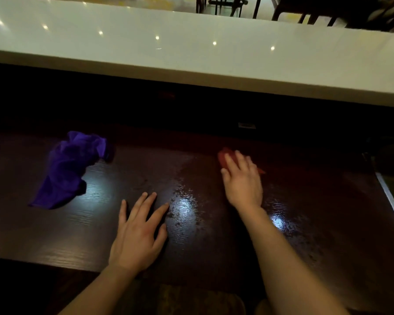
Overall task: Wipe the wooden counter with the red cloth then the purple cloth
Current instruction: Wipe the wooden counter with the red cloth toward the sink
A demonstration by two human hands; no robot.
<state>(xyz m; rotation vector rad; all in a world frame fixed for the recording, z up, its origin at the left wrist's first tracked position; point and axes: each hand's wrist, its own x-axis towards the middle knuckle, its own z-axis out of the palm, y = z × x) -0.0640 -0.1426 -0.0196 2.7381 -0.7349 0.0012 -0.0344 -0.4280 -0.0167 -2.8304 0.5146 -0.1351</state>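
Observation:
The dark wooden counter (100, 233) stretches across the lower view, with wet streaks glinting around its middle. My right hand (242, 180) presses flat on the red cloth (223, 156), which is mostly hidden under my fingers and shows only at its far left edge. My left hand (138, 230) rests palm down on the wood with fingers spread, holding nothing. The purple cloth (68, 169) lies crumpled on the counter at the left, apart from both hands.
A raised white bar top (191, 57) runs along the far side, above a dark recess. Dark chair legs (237, 5) stand beyond it. A pale edge (391, 201) bounds the counter at the right.

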